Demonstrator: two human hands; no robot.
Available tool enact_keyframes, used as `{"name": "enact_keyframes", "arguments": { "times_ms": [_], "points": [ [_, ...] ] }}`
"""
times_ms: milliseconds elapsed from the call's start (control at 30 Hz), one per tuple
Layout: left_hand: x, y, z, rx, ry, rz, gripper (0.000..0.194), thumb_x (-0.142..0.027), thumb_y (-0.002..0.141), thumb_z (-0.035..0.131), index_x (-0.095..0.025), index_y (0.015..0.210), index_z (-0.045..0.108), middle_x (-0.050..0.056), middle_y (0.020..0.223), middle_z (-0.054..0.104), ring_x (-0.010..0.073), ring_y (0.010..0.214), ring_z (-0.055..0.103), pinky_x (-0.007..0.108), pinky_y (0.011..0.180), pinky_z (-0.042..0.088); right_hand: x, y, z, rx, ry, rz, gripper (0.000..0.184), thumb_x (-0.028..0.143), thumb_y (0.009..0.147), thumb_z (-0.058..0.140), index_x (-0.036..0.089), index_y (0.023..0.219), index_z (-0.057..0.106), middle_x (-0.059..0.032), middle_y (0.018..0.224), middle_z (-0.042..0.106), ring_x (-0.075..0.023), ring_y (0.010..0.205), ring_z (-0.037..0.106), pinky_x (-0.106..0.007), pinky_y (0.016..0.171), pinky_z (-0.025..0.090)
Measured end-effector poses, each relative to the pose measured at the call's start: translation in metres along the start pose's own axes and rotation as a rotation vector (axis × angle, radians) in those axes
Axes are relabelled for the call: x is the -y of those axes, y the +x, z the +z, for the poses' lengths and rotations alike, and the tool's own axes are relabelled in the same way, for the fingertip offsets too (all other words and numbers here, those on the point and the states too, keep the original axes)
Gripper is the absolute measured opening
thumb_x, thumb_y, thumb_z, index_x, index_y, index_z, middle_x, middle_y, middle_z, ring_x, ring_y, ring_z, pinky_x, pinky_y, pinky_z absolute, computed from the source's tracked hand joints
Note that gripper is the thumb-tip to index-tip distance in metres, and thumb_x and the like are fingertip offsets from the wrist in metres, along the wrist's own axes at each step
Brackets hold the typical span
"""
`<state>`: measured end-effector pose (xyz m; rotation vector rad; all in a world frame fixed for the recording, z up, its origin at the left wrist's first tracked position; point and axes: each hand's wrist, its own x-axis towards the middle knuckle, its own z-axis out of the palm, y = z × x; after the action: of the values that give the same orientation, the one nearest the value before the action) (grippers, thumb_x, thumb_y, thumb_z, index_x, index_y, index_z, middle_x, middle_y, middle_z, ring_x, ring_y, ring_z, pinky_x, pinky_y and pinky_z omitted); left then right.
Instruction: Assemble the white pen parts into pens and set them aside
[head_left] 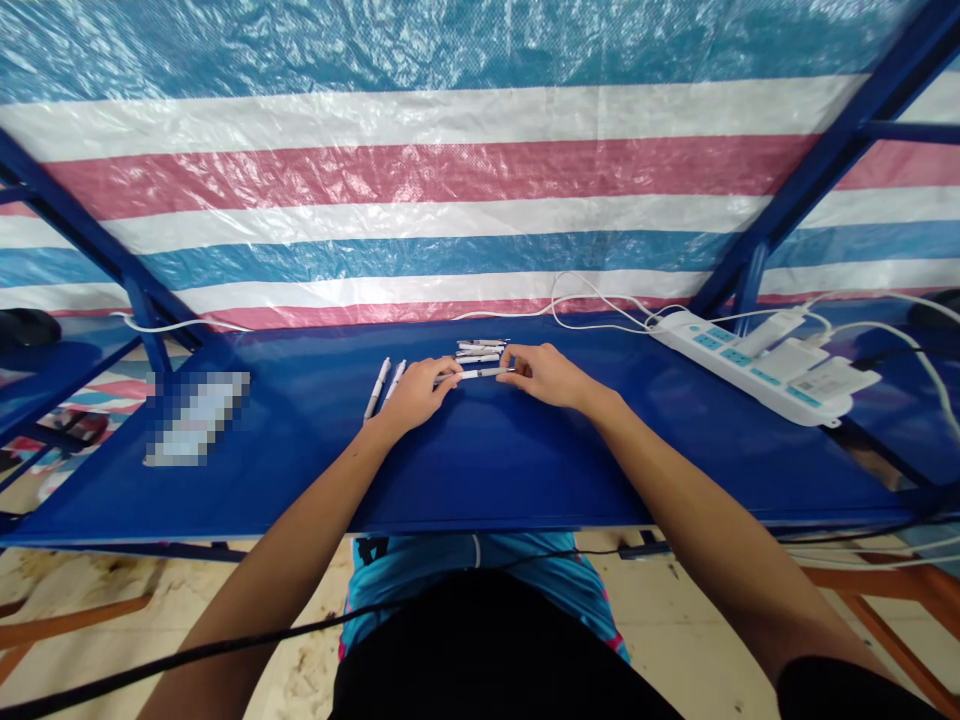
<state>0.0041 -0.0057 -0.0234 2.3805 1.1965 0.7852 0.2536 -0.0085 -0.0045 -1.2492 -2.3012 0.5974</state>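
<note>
A slim white pen [480, 373] lies crosswise between my two hands, just over the blue tabletop. My left hand [418, 390] pinches its left end, and my right hand [546, 374] grips the other end between thumb and fingers. Right behind this pen is a small pile of similar white pens [480, 350], lying roughly parallel to it. Two more pens rest to the left of my left hand: one [377, 388] in plain sight, the other [394, 381] partly covered by the hand.
A white power strip [750, 365] with plugged-in chargers and white cables sits on the right. At the left lies a blurred-out flat object [199, 420]. Blue metal bars [795, 170] slant up at both sides, and a striped plastic sheet [480, 180] hangs behind the blue table [510, 470].
</note>
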Motion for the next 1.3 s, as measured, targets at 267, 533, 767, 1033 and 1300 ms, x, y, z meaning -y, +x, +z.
{"name": "enact_keyframes", "arguments": {
  "times_ms": [267,533,767,1033,1300],
  "points": [
    [0.0001,-0.0002,-0.001,0.006,-0.002,0.019,0.027,-0.034,0.099,0.05,-0.021,0.095,0.072,0.005,0.089,0.079,0.0247,0.086,0.073,0.034,0.085,0.054,0.0022,0.0007,0.0034,0.05,0.008,-0.021,0.034,0.036,0.1,0.053,0.019,0.073,0.065,-0.0015,0.065,0.065,-0.0149,0.062,0.056,-0.027,0.067,0.036],
    [0.0004,-0.0004,0.0,0.011,0.006,0.041,0.027,-0.034,0.1,0.05,-0.021,0.095,0.073,0.005,0.09,0.079,0.0243,0.086,0.072,0.034,0.086,0.054,0.0002,0.0011,0.0044,0.072,-0.009,-0.001,0.045,0.042,0.102,0.047,0.019,0.066,0.062,-0.0021,0.063,0.064,-0.0147,0.062,0.056,-0.027,0.067,0.035],
    [0.0021,0.0002,0.0005,0.016,0.015,0.023,0.023,-0.033,0.098,0.053,-0.022,0.096,0.073,0.005,0.094,0.079,0.0247,0.089,0.072,0.036,0.088,0.055,0.0042,0.0012,0.0041,0.084,-0.017,0.017,0.041,0.036,0.102,0.047,0.019,0.068,0.062,-0.0015,0.064,0.064,-0.0141,0.061,0.055,-0.027,0.067,0.035],
    [0.0002,0.0011,0.0007,0.022,-0.016,-0.006,0.019,-0.033,0.093,0.056,-0.022,0.096,0.072,0.006,0.096,0.079,0.0259,0.092,0.073,0.037,0.089,0.056,0.0012,0.0016,0.0058,0.025,-0.001,0.021,0.017,0.033,0.098,0.059,0.019,0.092,0.069,0.0006,0.066,0.065,-0.0147,0.059,0.055,-0.027,0.066,0.035],
    [-0.0038,-0.0005,-0.0017,0.03,-0.077,-0.024,0.015,-0.028,0.093,0.056,-0.021,0.093,0.069,0.002,0.081,0.078,0.0223,0.079,0.073,0.033,0.084,0.056,-0.001,0.0033,0.0081,0.013,0.052,0.001,0.008,0.025,0.094,0.065,0.02,0.09,0.069,0.0019,0.066,0.065,-0.0131,0.058,0.054,-0.026,0.065,0.036]
  ]
}}
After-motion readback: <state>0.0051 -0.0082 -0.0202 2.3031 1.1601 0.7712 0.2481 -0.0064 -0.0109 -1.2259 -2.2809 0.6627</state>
